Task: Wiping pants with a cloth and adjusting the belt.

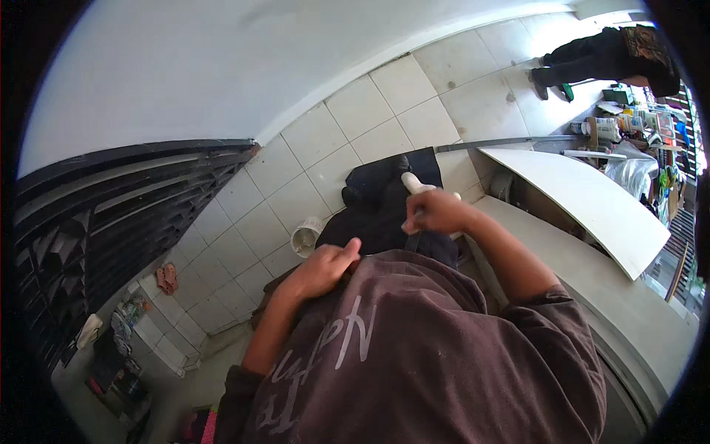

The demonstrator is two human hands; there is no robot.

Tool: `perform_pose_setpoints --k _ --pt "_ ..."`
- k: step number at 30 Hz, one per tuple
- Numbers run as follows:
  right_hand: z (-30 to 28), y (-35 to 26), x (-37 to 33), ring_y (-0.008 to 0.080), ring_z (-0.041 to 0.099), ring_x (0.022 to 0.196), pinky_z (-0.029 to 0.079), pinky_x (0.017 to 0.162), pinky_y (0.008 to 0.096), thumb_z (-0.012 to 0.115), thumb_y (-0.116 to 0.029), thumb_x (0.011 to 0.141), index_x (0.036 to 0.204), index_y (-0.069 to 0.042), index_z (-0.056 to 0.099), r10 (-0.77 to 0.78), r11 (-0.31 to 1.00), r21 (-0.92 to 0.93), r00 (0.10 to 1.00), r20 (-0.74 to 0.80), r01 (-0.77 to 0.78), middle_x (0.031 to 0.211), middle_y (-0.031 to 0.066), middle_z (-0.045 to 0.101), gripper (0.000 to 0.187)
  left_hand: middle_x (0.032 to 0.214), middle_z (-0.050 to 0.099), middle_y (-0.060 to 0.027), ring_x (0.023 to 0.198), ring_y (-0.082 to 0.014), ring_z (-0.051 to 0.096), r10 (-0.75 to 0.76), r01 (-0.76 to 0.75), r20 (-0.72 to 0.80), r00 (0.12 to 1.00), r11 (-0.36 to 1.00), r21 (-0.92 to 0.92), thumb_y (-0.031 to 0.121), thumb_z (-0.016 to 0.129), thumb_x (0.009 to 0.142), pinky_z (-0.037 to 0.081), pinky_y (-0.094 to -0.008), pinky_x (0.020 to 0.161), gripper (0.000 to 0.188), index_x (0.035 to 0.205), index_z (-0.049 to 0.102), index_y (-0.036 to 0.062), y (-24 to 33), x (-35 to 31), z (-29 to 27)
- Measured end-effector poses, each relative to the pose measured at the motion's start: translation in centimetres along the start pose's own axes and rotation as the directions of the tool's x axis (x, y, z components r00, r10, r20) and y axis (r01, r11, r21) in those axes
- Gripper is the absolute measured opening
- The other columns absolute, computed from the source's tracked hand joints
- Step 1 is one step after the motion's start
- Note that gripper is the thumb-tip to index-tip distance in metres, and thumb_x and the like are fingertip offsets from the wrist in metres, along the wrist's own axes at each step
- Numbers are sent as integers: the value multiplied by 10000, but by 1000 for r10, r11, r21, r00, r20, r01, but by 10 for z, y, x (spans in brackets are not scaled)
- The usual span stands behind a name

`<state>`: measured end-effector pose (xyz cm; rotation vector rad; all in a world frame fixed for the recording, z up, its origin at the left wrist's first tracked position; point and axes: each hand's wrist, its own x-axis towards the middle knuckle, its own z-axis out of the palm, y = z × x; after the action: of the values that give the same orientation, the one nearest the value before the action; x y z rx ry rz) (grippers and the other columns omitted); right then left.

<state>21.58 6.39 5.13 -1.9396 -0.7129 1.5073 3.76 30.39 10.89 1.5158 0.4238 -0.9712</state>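
Observation:
My left hand (324, 269) is at the hem of my brown shirt (436, 348), with its thumb stretched out and its fingers curled. What those fingers hold, if anything, is hidden. Farther right and a little higher, my right hand (438, 213) is closed over my dark trousers (370, 226). A dark, narrow strip (413, 241) shows just below its fingers; I cannot tell whether it belongs to what is held. Right beyond this hand lies a pale, rounded, elongated object (416, 183), partly covered by the hand.
A white bucket (304, 238) stands left of my legs on the tiled floor (277, 200). At right, a white panel (584, 203) leans over a grey ledge (592, 296). Dark metal grilles (111, 214) and sandals (167, 279) are at left. Another person (599, 59) stands far right near clutter.

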Motion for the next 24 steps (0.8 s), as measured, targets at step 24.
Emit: perform_pose_setpoints --k 24 --pt "-59 33 -28 81 532 694 434 605 245 629 -313 923 1032 -18 603 29 865 452 877 -479 218 763 12 596 315 863 670 15 778 -52 575 207 -338 -296 933 791 -511 241 676 895 429 -220 685 155 880 650 89 126 134 11"
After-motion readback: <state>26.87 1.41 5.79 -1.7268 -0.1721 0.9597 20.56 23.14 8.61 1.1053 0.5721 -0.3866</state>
